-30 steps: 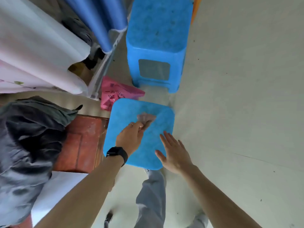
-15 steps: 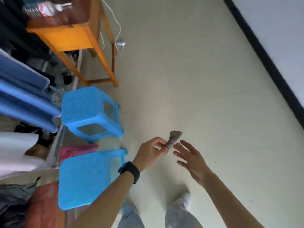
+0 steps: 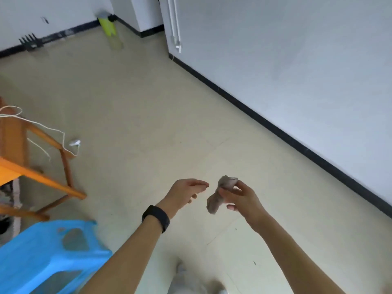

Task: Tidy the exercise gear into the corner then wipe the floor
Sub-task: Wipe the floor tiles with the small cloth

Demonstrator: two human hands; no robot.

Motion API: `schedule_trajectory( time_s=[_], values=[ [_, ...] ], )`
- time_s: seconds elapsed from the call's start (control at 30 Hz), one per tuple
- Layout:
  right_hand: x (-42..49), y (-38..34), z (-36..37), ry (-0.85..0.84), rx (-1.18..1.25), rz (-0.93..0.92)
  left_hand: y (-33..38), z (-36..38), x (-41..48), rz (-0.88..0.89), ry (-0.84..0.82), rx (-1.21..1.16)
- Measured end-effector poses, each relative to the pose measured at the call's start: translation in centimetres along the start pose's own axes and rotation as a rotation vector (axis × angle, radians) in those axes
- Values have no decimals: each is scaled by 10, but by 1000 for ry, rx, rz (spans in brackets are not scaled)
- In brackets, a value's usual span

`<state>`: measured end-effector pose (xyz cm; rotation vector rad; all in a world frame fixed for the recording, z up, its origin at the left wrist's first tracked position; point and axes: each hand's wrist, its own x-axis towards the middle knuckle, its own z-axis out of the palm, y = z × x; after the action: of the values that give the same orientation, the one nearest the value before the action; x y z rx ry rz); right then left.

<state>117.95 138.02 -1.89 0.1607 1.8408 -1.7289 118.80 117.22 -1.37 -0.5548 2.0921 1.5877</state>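
A small crumpled grey-brown cloth hangs in my right hand, pinched between thumb and fingers above the pale floor. My left hand, with a black band on the wrist, is just left of the cloth, fingers loosely curled and apart, holding nothing. A yellow-green object and a dark pronged object stand by the far wall; I cannot tell what they are.
A blue plastic stool stands at the lower left. An orange wooden table frame with a dangling white cord is at the left. White walls with a black skirting close the right side and the back.
The cloth has passed from my left hand to my right hand. The view has swung up from the stools to the open floor and the walls.
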Motion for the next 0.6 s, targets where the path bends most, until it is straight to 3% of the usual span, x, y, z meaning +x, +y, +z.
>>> schedule_trajectory(
  time_s=[0.07,0.2,0.33,0.43,0.6],
  values=[
    [15,-10,-19,14,60,-21,25,1,24,1,-28,-23],
    [59,-36,-43,2,77,-52,65,3,79,43,-255,42],
    [123,-67,-58,112,114,-65,104,-12,152,172,-116,53],
    [176,-91,-68,277,185,-34,143,-39,206,188,-135,28],
    [249,-127,-71,344,336,-44,202,-72,287,185,-177,80]
  ],
)
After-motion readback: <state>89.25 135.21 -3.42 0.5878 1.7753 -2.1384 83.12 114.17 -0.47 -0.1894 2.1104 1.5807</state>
